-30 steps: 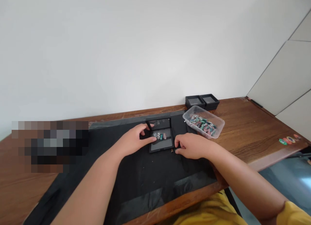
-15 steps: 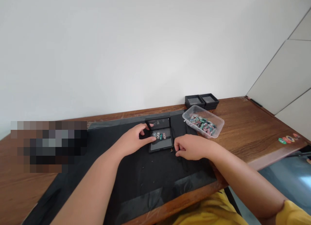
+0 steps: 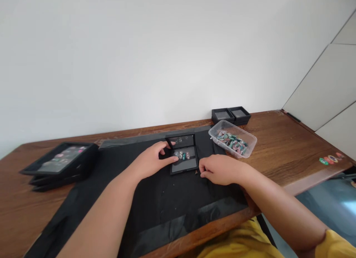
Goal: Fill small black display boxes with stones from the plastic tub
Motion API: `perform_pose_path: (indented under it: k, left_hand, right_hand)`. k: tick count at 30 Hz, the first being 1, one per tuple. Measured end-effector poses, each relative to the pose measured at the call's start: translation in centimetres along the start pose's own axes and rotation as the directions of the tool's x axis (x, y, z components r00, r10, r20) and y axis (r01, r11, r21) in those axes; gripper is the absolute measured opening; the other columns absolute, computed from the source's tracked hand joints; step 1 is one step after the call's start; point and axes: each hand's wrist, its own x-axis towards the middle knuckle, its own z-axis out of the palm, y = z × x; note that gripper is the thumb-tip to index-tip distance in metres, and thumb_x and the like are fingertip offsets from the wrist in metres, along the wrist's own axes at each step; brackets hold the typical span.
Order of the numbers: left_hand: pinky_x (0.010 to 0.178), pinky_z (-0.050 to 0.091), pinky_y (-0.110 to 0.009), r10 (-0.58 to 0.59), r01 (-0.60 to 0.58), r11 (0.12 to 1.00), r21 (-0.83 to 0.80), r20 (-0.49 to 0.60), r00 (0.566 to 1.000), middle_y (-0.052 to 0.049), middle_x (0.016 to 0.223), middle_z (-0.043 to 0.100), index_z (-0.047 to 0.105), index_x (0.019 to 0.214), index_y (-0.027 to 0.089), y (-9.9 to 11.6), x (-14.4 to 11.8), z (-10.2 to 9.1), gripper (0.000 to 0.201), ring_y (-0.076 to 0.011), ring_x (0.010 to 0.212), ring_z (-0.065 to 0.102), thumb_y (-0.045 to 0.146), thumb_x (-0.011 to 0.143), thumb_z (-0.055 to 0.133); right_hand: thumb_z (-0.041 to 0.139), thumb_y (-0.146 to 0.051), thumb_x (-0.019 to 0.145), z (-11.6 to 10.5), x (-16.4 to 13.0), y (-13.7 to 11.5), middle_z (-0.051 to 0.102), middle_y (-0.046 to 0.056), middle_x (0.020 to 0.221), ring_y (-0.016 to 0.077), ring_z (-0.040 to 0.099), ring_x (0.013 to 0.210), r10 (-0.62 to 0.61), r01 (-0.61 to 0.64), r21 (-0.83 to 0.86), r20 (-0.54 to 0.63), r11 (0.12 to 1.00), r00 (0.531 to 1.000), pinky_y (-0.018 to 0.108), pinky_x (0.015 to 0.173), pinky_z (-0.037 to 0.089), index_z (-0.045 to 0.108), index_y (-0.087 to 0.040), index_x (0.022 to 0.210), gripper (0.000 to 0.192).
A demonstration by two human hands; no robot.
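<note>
Black mat (image 3: 178,198), left fingers (image 3: 168,161) at case edge (image 3: 184,171), right fingers (image 3: 203,164) nearby

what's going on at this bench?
A person's spread left hand touches the left side of an open, hinged black case. Small green and pearly pieces sit in a row inside. The right hand is curled beside the case; any grip is hidden. A clear plastic tub of mixed colourful pieces stands just beyond.
</note>
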Motion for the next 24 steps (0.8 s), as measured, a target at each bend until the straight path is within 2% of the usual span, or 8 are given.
perform_pose_path:
  k: [5, 8, 10, 11, 13, 17, 20, 24]
  left_hand:
    - [0.091, 0.058, -0.042, 0.014, -0.007, 0.994, -0.113, 0.058, 0.998, -0.007, 0.119, 0.076, 0.068, 0.126, 0.026, -0.8, -0.4, -0.8, 0.073, -0.031, 0.105, 0.07, 0.067, 0.066, 0.072]
    - [0.089, 0.061, -0.043, 0.011, -0.002, 0.976, -0.216, 0.039, 0.999, -0.008, 0.124, 0.076, 0.068, 0.122, 0.026, -1.3, -0.7, -1.8, 0.069, -0.0309, 0.105, 0.072, 0.066, 0.066, 0.074]
    - [0.086, 0.062, -0.045, 0.008, -0.034, 0.979, -0.199, -0.132, 0.991, -0.008, 0.12, 0.077, 0.068, 0.121, 0.026, -1.2, -0.8, -2.6, 0.061, -0.0299, 0.098, 0.074, 0.062, 0.072, 0.072]
    - [0.086, 0.062, -0.047, 0.03, -0.07, 0.986, -0.148, -0.255, 0.966, -0.008, 0.116, 0.078, 0.068, 0.118, 0.026, -0.9, -1.0, -3.0, 0.054, -0.0296, 0.096, 0.074, 0.059, 0.075, 0.07]
    - [0.09, 0.06, -0.049, 0.155, -0.166, 0.986, 0.021, -0.491, 0.858, -0.007, 0.108, 0.079, 0.07, 0.11, 0.026, 0.0, -1.3, -3.6, 0.036, -0.0295, 0.096, 0.073, 0.049, 0.082, 0.066]
    - [0.09, 0.058, -0.043, 0.415, -0.362, 0.898, 0.248, -0.749, 0.516, 0.0, 0.092, 0.075, 0.066, 0.091, 0.026, 3.2, -2.6, -3.0, 0.007, -0.0221, 0.091, 0.071, 0.028, 0.094, 0.06]
    - [0.079, 0.058, -0.034, 0.548, -0.573, 0.78, 0.251, -0.715, 0.433, 0.001, 0.086, 0.072, 0.064, 0.088, 0.024, 6.0, -3.5, -1.1, 0.009, -0.0172, 0.082, 0.07, 0.017, 0.094, 0.06]
    - [0.08, 0.058, -0.034, 0.672, -0.719, 0.668, 0.192, -0.57, 0.473, -0.002, 0.088, 0.075, 0.066, 0.1, 0.022, 8.3, -4.2, 1.0, 0.014, -0.0181, 0.084, 0.07, 0.012, 0.09, 0.068]
  right_hand:
    - [0.062, -0.019, 0.096, -0.3, 0.1, 0.9, 0.062, -0.001, 0.077, 0.0131, 0.053, 0.071, -0.128, 0.151, 0.279, -0.098, 0.948, 0.987, 0.026, 0.065, 0.034, 0.061, -0.018, 0.087, 0.009]
    - [0.061, -0.027, 0.096, 0.0, 0.7, 1.2, 0.053, -0.005, 0.071, 0.0098, 0.046, 0.064, -0.216, 0.308, 0.593, -0.224, 0.744, 0.95, 0.024, 0.061, 0.035, 0.055, -0.018, 0.084, 0.016]
    - [0.066, -0.041, 0.094, 0.4, 1.1, 1.1, 0.048, -0.007, 0.067, 0.0078, 0.039, 0.058, -0.245, 0.38, 0.751, -0.292, 0.54, 0.925, 0.022, 0.055, 0.032, 0.052, -0.019, 0.083, 0.028]
    - [0.07, -0.049, 0.091, 0.6, 1.3, 1.1, 0.046, -0.009, 0.064, 0.0067, 0.036, 0.054, -0.251, 0.393, 0.807, -0.31, 0.442, 0.917, 0.021, 0.052, 0.03, 0.051, -0.02, 0.083, 0.035]
    - [0.074, -0.059, 0.085, 1.0, 1.6, 0.8, 0.043, -0.011, 0.06, 0.0052, 0.031, 0.048, -0.253, 0.388, 0.889, -0.328, 0.245, 0.91, 0.02, 0.046, 0.026, 0.048, -0.021, 0.083, 0.046]
    - [0.081, -0.058, 0.079, 1.2, 1.7, 0.4, 0.042, -0.013, 0.057, 0.0042, 0.025, 0.045, -0.271, 0.308, 0.951, -0.3, -0.013, 0.915, 0.017, 0.041, 0.019, 0.047, -0.022, 0.084, 0.05]
    - [0.083, -0.054, 0.079, 1.1, 1.6, 0.2, 0.042, -0.013, 0.057, 0.004, 0.023, 0.045, -0.271, 0.238, 0.967, -0.254, -0.091, 0.929, 0.016, 0.039, 0.016, 0.046, -0.023, 0.085, 0.049]
    - [0.084, -0.053, 0.08, 1.0, 1.8, 0.2, 0.04, -0.013, 0.056, 0.0037, 0.021, 0.045, -0.228, 0.244, 0.959, -0.271, -0.141, 0.935, 0.016, 0.039, 0.015, 0.046, -0.022, 0.082, 0.049]
